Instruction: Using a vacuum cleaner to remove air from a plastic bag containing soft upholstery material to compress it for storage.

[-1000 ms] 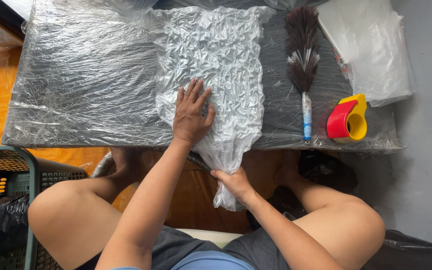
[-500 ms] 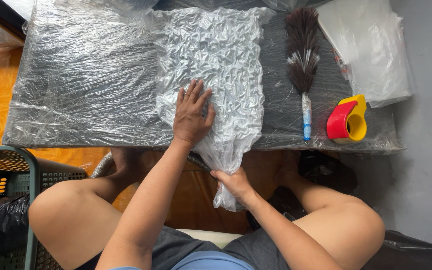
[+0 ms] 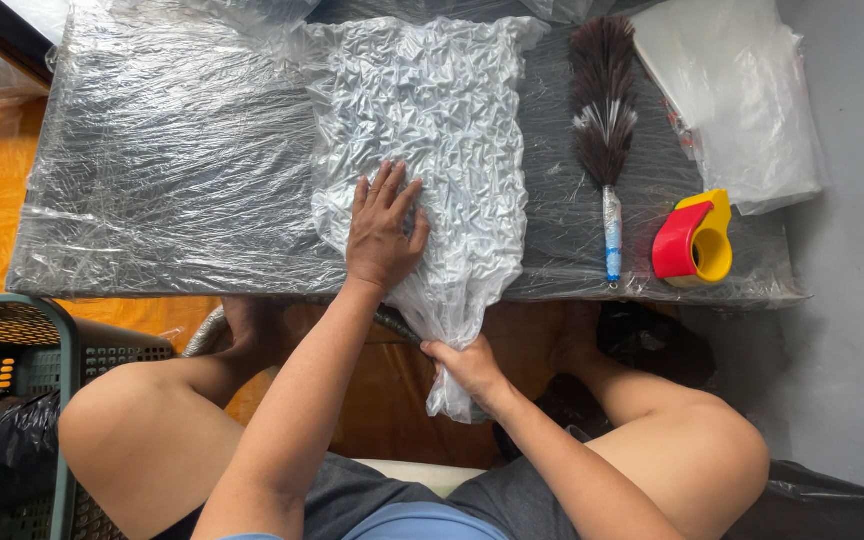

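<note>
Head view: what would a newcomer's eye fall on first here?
The crinkled silver bag in the middle of the plastic-covered table stands out first. The left hand lies flat on it, while the right hand holds its bunched neck below the table edge. To the right lie a feather duster and a red and yellow tape dispenser.

The green crate (image 3: 12, 400) is cut by the left edge — contents unclear.

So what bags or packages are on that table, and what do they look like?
Crinkled clear bag: table middle, silvery; left hand flat on it, right hand pinching its neck at the edge.
Stack of clear bags: far right corner, flat, whitish.
No labels, signs or screens show.
</note>
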